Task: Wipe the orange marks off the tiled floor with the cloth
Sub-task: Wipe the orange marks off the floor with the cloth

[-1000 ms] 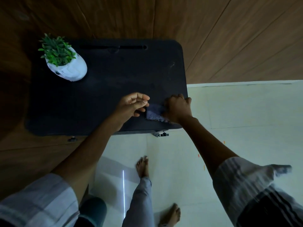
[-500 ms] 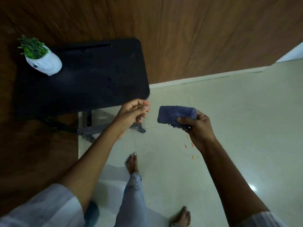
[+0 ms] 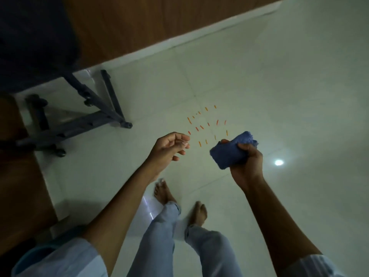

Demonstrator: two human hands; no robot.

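Person in pale, light-coloured shirt; sleeves (image 3: 65,258) pushed up near elbows, forearms bare. Light grey-blue trousers (image 3: 157,236), hems at ankles. Feet (image 3: 163,193) bare. Left hand (image 3: 169,148) and right hand (image 3: 246,166) bare.

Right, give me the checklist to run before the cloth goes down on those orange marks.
1. Cloth gripped in right hand: ok.
2. Left hand holds nothing: ok.
3. Orange marks in view on the tiled floor: ok.
4. Nothing lying over the marks: ok.
5. Cloth touching the floor: not ok, it is held in the air.
6. Cloth damp: cannot tell.
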